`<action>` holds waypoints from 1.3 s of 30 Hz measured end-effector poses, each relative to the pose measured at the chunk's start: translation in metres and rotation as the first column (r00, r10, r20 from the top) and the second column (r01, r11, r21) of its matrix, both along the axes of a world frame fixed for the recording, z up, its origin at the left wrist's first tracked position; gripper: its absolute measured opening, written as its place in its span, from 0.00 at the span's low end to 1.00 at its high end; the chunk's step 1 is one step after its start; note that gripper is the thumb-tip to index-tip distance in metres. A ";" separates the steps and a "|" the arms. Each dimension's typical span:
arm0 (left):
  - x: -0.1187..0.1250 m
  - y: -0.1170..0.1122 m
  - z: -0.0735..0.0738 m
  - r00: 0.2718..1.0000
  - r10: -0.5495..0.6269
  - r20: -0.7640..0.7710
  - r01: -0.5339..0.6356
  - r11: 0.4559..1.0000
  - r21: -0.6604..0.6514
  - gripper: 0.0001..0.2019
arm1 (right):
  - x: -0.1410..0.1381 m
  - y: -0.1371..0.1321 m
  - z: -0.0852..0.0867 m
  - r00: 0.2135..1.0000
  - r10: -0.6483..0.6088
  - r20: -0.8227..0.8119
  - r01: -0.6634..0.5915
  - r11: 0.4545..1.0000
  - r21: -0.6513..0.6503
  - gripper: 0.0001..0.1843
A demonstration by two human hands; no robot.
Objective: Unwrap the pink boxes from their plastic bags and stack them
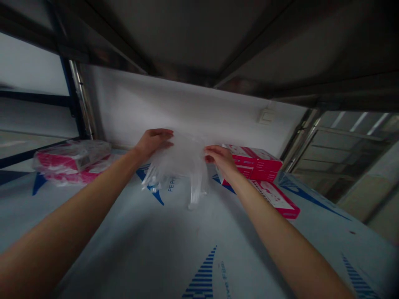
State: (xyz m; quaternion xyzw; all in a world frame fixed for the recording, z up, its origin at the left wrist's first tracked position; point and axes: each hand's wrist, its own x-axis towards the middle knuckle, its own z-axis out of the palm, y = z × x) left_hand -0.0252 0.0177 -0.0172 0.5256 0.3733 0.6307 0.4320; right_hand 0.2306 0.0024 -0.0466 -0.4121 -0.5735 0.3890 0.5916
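A thin, clear plastic bag [183, 160] hangs spread between my two hands, its crumpled lower strips reaching down to the covered surface. My left hand [153, 142] grips its left side, thumb and fingers bent around the film. On the opposite edge, my right hand [218, 157] pinches the plastic between thumb and fingers. Just behind my right wrist stand stacked pink-and-white boxes [264, 169]. Where the film bunches against my left fingers, the exact contact is hard to see.
Plastic-wrapped pink boxes [65, 162] lie at the left. Pale sheeting with blue print [140, 249] covers the surface. A dark shelf underside [193, 37] hangs low overhead, with metal posts [82, 99] at the sides. The white wall [187, 104] bears a switch [267, 116].
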 end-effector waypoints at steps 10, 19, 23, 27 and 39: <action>-0.007 0.066 -0.011 0.893 0.093 -0.440 -0.091 0.996 0.027 0.26 | -0.022 0.072 -0.019 0.960 -0.191 0.207 0.172 0.979 0.107 0.25; -0.011 0.097 -0.051 0.432 0.065 -0.900 -0.077 0.996 0.035 0.33 | -0.003 0.082 -0.062 0.750 -0.257 0.610 0.316 0.949 0.011 0.23; -0.009 0.098 -0.053 0.248 0.104 -0.963 -0.060 0.994 0.092 0.31 | -0.006 0.070 -0.065 0.625 -0.293 0.724 0.338 0.937 0.087 0.23; 0.005 0.090 -0.037 0.145 0.204 -0.968 -0.045 0.979 0.200 0.28 | -0.016 0.076 -0.035 0.539 -0.356 0.763 0.322 0.924 0.204 0.18; 0.026 0.086 -0.104 -0.050 0.069 -0.996 -0.090 0.993 0.073 0.29 | -0.071 0.090 -0.084 0.292 -0.185 0.939 0.157 0.977 0.144 0.31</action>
